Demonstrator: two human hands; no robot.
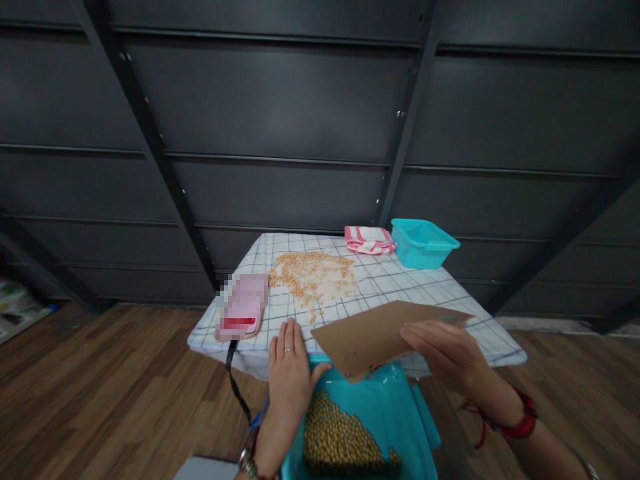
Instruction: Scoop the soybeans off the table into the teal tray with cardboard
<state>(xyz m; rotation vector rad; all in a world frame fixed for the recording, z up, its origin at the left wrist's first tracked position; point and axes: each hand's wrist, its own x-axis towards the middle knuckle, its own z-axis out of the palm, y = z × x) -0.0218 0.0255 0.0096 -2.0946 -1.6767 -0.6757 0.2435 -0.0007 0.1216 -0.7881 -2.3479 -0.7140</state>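
Note:
My right hand (445,353) grips a flat piece of brown cardboard (375,333), tilted over the near edge of the table. My left hand (289,370) holds the rim of a teal tub (395,413) below that edge, thumb hooked over the rim and fingers lying flat on the tablecloth. The tub holds a heap of yellow beans (340,443). More beans lie scattered in a pile (313,273) on the checked tablecloth (400,287).
A pink phone-like object (243,307) with a black strap lies at the table's left corner. A pink striped cloth (369,240) and a second teal tub (423,243) sit at the far edge. Dark metal wall panels stand behind; wood floor surrounds the small table.

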